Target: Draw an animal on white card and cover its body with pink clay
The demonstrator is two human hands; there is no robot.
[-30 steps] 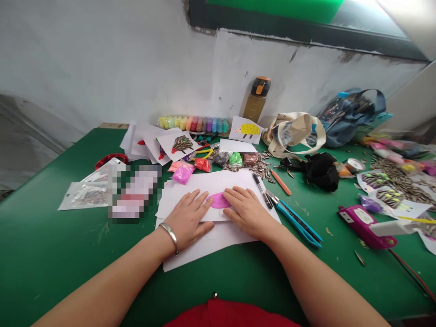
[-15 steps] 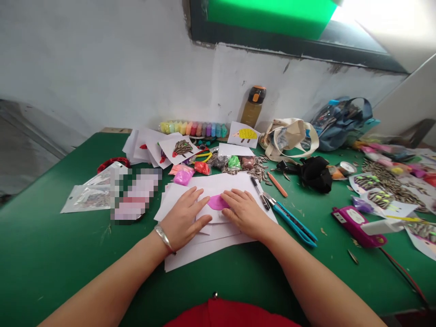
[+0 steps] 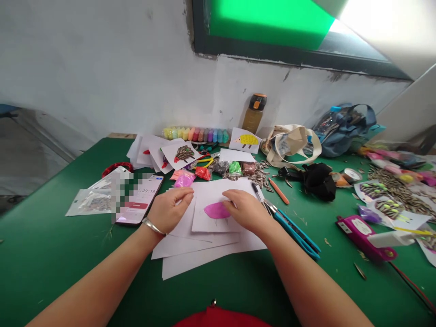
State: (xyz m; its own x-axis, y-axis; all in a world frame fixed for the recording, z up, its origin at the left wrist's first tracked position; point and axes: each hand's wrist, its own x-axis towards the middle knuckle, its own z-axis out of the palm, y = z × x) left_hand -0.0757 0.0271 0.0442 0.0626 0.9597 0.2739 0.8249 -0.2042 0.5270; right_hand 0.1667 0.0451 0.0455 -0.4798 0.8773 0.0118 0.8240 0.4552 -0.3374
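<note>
A flat magenta clay shape (image 3: 217,210) lies on a small white sheet (image 3: 204,222) with faint pencil lines below it. Larger white sheets (image 3: 190,259) are stacked under that one. My right hand (image 3: 243,206) is at the right end of the clay, its fingertips at or just over the edge and its fingers slightly bent apart. To the left, my left hand (image 3: 172,206) hovers by the small sheet, thumb and fingers drawn together; whether anything is between them is hidden. A bag of pinkish-purple clay (image 3: 184,178) rests behind the sheets.
Pens (image 3: 257,191), a blue-handled cutter (image 3: 296,231) and an orange stick (image 3: 279,191) lie right of the paper. At left is a phone (image 3: 145,200). Seeds (image 3: 259,175), clay bags, hedgehog pictures (image 3: 182,153) and a bottle (image 3: 254,113) stand behind; a magenta glue gun (image 3: 363,238) lies far right.
My left hand has moved left, off the clay, and its fingers have drawn together. My right hand has shifted slightly, uncovering more of the clay shape. The view has tilted slightly.
</note>
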